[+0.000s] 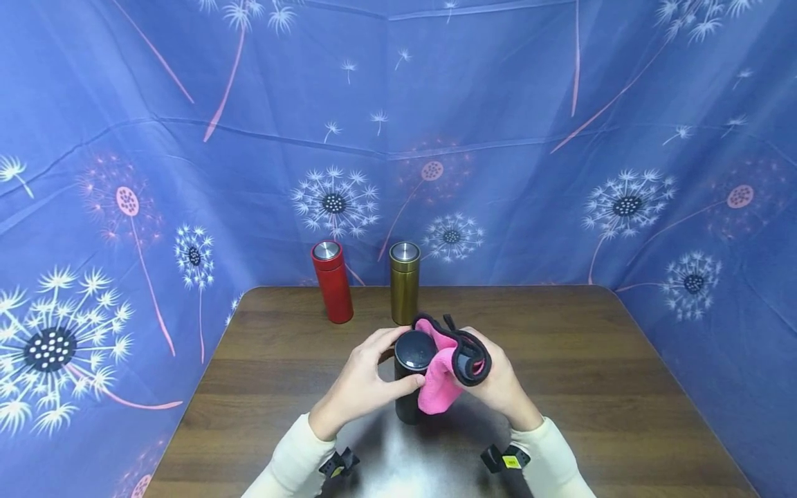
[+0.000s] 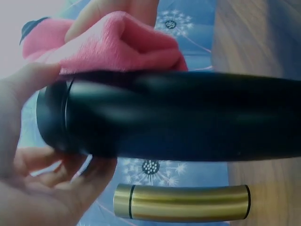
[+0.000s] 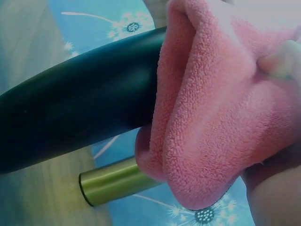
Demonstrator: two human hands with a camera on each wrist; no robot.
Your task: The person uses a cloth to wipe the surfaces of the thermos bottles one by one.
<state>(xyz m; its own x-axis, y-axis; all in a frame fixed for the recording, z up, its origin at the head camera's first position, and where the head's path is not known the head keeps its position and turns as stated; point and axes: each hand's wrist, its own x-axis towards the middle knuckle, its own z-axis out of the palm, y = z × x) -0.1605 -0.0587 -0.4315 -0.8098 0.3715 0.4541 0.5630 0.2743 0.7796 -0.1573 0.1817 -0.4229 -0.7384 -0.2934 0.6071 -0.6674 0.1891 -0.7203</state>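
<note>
A black thermos bottle (image 1: 407, 401) stands upright near the middle of the table, its dark lid (image 1: 416, 349) facing up. My left hand (image 1: 367, 377) grips it around the lid end, thumb on the near side and fingers behind. In the left wrist view the bottle's smooth black body (image 2: 178, 117) fills the middle. My right hand (image 1: 498, 380) holds a folded pink cloth (image 1: 441, 380) with black edging against the bottle's right side. Fluffy pink folds of the cloth (image 3: 207, 108) cover the bottle's upper part in the right wrist view, with the thumb pressed into them.
Behind the hands stand a red thermos (image 1: 335, 287) and a gold thermos (image 1: 405, 287), both with silver lids, near the back edge of the wooden table (image 1: 560, 332). A blue dandelion-print curtain (image 1: 498, 138) hangs behind and at both sides.
</note>
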